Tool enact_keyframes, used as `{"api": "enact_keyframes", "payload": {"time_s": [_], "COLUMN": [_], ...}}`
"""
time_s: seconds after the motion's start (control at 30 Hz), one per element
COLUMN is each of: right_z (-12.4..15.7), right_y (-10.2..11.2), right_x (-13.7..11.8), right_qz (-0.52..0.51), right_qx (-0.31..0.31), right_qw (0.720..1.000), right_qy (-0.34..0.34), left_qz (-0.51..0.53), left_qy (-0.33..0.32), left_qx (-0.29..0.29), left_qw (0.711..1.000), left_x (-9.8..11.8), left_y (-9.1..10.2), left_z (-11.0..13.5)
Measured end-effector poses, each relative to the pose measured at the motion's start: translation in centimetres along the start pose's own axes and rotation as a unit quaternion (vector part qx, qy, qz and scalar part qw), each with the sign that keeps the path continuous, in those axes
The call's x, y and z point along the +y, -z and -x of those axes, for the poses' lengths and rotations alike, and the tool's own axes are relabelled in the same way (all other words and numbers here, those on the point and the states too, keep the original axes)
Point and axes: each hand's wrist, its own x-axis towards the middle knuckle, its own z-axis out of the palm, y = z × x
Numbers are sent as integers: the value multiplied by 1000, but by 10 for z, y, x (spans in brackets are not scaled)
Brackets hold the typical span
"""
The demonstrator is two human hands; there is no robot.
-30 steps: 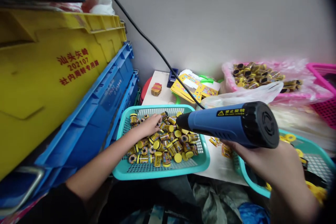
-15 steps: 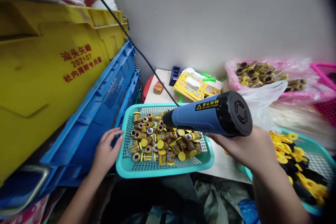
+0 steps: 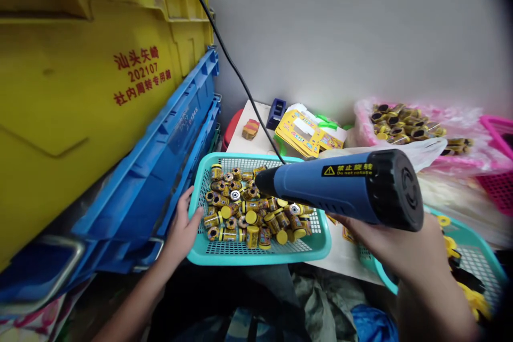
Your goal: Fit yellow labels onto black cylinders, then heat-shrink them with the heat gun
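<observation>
My right hand (image 3: 401, 246) grips a blue and black heat gun (image 3: 324, 179), with most of its grip hidden behind the body. The gun's black nozzle points left, over a teal plastic basket (image 3: 260, 261). Inside the basket lie many small yellow-capped cylinders (image 3: 252, 236) with printed wraps, some showing dark open ends. At the basket's left rim is my left hand (image 3: 182, 230), its thumb spread from the fingers and touching the rim.
Stacked yellow (image 3: 120, 117) and blue crates (image 3: 148, 171) wall off the left side. A black cord (image 3: 236, 72) runs down behind the gun. Yellow printed cards (image 3: 298, 133), a pink bin (image 3: 364, 123) of tubes and another teal basket (image 3: 481, 248) of yellow and black parts stand around.
The view has shifted, so the crates and basket appear further right. The heat gun has moved right and slightly down relative to the basket. My left hand is closer against the basket's rim.
</observation>
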Motion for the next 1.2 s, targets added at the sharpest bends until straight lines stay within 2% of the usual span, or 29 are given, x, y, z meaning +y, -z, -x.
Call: {"api": "enact_keyframes", "payload": {"time_s": [0.13,0.23,0.37,0.53,0.77,0.97,1.2], "right_z": [-11,-19,-24,-23,-18,-15,-16], "right_y": [-8,-12,-17,-26,-29,-29,-38], "right_x": [-25,-45,-58,-57,-49,-49,-58], "right_qz": [-48,-72,-67,-51,-30,-73,-72], "right_qx": [26,46,61,109,82,54,102], "right_qw": [998,994,990,986,991,983,978], "right_qy": [22,65,112,115,97,161,167], "left_qz": [3,3,25,53,70,83,82], "left_qy": [-6,-3,-1,16,29,29,26], "left_qx": [-1,7,4,6,-2,-4,-2], "left_qw": [1000,1000,1000,998,997,996,996], "left_x": [0,0,0,-1,4,4,4], "left_y": [1,1,0,0,-1,-1,0], "left_z": [1,2,3,3,4,4,5]}}
